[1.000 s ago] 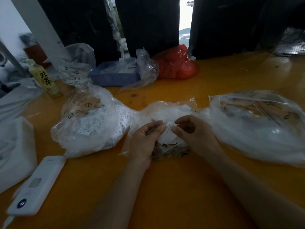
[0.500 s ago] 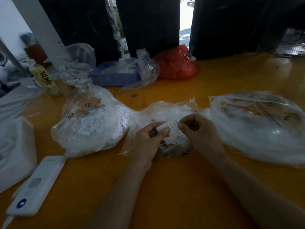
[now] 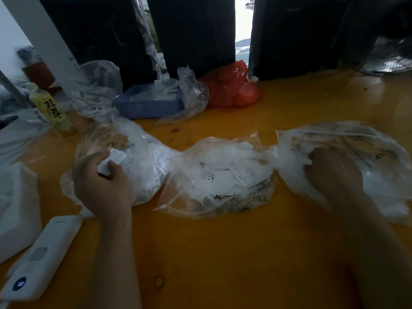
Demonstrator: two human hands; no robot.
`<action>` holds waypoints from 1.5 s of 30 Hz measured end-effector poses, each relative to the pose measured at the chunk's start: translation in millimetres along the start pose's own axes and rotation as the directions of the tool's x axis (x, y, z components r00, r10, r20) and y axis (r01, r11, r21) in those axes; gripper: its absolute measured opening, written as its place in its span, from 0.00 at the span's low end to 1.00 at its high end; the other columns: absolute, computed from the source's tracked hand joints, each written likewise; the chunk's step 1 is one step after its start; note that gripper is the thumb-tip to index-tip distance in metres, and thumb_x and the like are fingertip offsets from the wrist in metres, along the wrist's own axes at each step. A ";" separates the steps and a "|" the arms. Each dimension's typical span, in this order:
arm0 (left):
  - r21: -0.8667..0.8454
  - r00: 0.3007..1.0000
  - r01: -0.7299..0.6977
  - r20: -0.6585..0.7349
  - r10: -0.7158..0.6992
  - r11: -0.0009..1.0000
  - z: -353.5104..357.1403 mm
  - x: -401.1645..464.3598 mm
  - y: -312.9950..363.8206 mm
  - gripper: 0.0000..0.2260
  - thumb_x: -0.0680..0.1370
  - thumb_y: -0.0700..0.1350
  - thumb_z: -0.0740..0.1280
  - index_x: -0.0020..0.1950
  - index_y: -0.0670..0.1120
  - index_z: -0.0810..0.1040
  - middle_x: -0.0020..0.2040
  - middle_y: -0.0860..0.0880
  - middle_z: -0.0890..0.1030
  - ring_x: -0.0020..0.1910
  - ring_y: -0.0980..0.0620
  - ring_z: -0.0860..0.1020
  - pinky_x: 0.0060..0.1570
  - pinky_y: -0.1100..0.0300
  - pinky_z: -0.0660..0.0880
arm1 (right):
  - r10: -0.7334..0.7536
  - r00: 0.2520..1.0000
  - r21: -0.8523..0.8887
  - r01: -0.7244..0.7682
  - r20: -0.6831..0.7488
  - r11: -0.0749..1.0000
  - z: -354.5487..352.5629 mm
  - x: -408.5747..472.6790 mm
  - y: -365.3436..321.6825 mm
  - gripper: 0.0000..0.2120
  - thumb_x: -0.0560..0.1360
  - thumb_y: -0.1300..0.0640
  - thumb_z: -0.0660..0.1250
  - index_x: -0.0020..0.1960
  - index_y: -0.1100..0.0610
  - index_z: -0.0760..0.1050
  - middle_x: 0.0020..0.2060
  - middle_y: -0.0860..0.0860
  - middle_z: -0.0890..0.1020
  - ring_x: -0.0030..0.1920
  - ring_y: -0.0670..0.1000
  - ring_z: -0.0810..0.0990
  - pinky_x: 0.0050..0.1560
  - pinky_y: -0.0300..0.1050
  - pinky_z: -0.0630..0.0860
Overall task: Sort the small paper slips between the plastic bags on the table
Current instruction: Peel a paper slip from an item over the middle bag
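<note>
Three clear plastic bags of small white paper slips lie in a row on the orange table (image 3: 223,253): a left bag (image 3: 142,157), a middle bag (image 3: 223,175) and a right bag (image 3: 361,139). My left hand (image 3: 102,186) is over the left bag and pinches a white paper slip (image 3: 111,160) between thumb and fingers. My right hand (image 3: 332,172) rests at the mouth of the right bag with its fingers curled; whether it holds a slip is hidden.
A white handheld device (image 3: 38,257) lies at the front left beside white packaging (image 3: 15,204). Behind stand a green-label bottle (image 3: 52,110), a blue tray (image 3: 147,103) with clear bags, and a red bag (image 3: 234,90). A fan (image 3: 388,59) sits far right.
Both hands left the middle bag, where they held a slip together. My left hand moved left with a slip over the left bag; my right hand moved right to the right bag.
</note>
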State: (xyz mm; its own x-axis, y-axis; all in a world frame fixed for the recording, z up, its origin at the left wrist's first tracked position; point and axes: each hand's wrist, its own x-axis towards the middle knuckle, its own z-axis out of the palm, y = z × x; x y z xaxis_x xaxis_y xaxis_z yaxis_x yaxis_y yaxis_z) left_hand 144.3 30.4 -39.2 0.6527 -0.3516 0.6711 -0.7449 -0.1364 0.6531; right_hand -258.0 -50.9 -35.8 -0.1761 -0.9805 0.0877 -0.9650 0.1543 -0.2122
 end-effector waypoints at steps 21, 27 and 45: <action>0.120 0.973 -0.219 -0.050 0.227 0.968 7.2 -24.2 37.3 0.15 0.86 0.47 0.60 0.61 0.43 0.84 0.61 0.43 0.83 0.71 0.39 0.73 0.68 0.43 0.61 | -0.090 0.850 0.424 0.347 -0.518 0.837 4.7 -12.8 -33.7 0.09 0.84 0.54 0.64 0.56 0.57 0.80 0.42 0.49 0.83 0.37 0.45 0.75 0.39 0.36 0.70; -0.418 0.849 -0.244 0.344 0.401 0.875 23.1 -83.9 89.1 0.17 0.84 0.50 0.59 0.60 0.42 0.82 0.56 0.51 0.83 0.55 0.53 0.80 0.57 0.51 0.78 | -0.326 0.943 0.901 0.191 -0.059 0.389 16.7 -44.0 -72.5 0.06 0.81 0.52 0.66 0.53 0.51 0.81 0.40 0.45 0.86 0.32 0.41 0.78 0.33 0.35 0.75; -0.384 0.560 0.604 0.828 -0.030 0.698 39.5 -111.2 83.7 0.07 0.81 0.51 0.72 0.50 0.64 0.87 0.49 0.56 0.88 0.50 0.56 0.86 0.48 0.59 0.83 | -0.501 0.865 0.850 0.286 -0.030 0.442 39.3 -55.9 -89.6 0.14 0.84 0.47 0.60 0.45 0.47 0.80 0.33 0.41 0.83 0.27 0.42 0.74 0.29 0.34 0.70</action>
State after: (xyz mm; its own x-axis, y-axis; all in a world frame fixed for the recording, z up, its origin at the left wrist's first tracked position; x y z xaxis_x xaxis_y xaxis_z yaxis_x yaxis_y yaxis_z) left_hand 3.9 21.5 -73.0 0.2736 -0.9596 0.0659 -0.0728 0.0477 0.9962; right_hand -154.0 -14.7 -59.9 0.3253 -0.9216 0.2118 -0.3119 -0.3161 -0.8960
